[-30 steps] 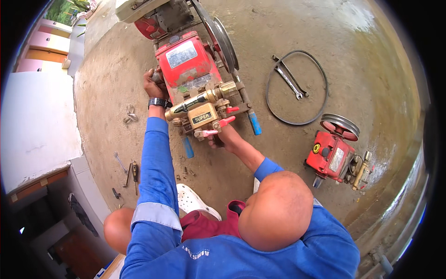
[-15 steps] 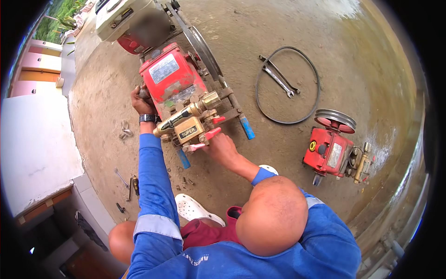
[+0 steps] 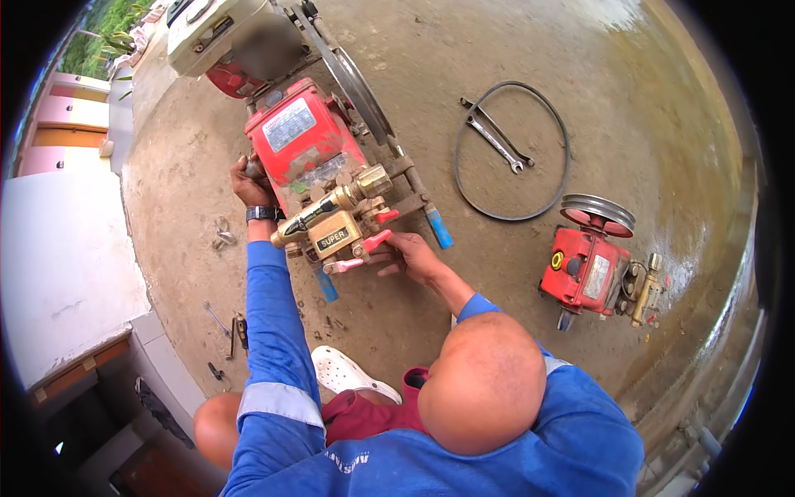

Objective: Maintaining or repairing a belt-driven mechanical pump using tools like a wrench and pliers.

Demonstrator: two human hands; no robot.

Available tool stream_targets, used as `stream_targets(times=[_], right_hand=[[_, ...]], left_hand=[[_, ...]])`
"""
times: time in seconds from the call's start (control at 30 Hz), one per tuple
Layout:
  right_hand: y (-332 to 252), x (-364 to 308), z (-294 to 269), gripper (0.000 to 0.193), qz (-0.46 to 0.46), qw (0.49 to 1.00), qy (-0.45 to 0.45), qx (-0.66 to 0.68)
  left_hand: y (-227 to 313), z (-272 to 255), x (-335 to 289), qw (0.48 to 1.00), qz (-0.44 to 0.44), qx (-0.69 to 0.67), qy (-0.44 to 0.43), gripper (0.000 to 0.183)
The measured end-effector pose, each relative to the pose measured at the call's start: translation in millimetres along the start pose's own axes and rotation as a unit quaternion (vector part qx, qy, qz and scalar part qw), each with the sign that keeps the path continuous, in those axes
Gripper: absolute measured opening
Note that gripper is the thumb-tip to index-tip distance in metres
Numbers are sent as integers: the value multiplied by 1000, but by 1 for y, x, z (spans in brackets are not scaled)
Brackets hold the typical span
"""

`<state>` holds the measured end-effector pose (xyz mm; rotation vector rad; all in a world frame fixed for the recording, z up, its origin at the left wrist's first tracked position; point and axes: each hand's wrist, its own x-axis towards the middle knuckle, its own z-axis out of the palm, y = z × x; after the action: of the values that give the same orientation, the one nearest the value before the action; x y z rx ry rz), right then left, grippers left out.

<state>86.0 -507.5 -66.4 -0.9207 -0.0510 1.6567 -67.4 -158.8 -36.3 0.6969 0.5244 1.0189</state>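
Note:
A red power sprayer pump with a brass valve block stands on a metal frame in front of me. At its left side, my left hand is curled around a grey rounded part; some of the fingers are hidden. My right hand is at the front right of the valve block, fingers apart. Its upper fingers lie at the tip of a red valve lever; I cannot tell whether they grip it. A pinkish lever sits just left of that hand.
Beyond the pump is a white-topped engine with a pulley wheel. To the right lie a black belt, wrenches and a second red pump. A screwdriver, other tools and small bolts lie near my left arm.
My right hand has come out from under the valve block and back toward the right, to the tip of the red lever. The left hand keeps its place; the pump has shifted slightly left.

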Motion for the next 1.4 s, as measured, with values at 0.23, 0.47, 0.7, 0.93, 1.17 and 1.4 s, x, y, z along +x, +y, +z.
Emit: stream_targets(times=[0.23, 0.47, 0.7, 0.93, 1.17, 1.4], right_hand=[[-8, 3, -3, 27, -18, 989, 67, -130], [-5, 3, 6, 25, -1, 991, 101, -87], [0, 11, -4, 28, 76, 994, 76, 2], [22, 0, 16, 13, -232, 658, 224, -680], [31, 17, 10, 12, -231, 718, 210, -622], [38, 31, 3, 27, -171, 838, 169, -490]], left_hand=[[-2, 10, -4, 1000, 3, 22, 22, 27], [2, 9, -4, 1000, 2, 20, 18, 26], [1, 3, 0, 999, 3, 32, -5, 25], [-3, 9, -3, 998, 15, 42, 38, 26], [1, 6, -5, 999, 18, 26, 36, 26], [-1, 17, -3, 995, 22, 37, 87, 26]])
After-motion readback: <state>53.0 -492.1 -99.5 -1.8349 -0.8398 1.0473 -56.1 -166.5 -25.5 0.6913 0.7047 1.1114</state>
